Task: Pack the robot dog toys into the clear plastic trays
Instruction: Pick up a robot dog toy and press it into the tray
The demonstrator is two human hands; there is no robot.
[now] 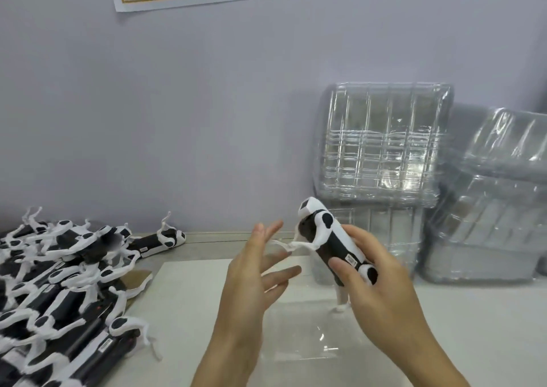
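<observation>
A clear tray is laid flat at the bench's near edge. Above it, one robot dog toy is gripped by the right hand, its long axis tilted, head up toward the far left. The left hand is held beside it, fingers spread. A pile of toys, too tangled to count, is heaped at the left edge; three stacks of trays are leaned at the far right.
</observation>
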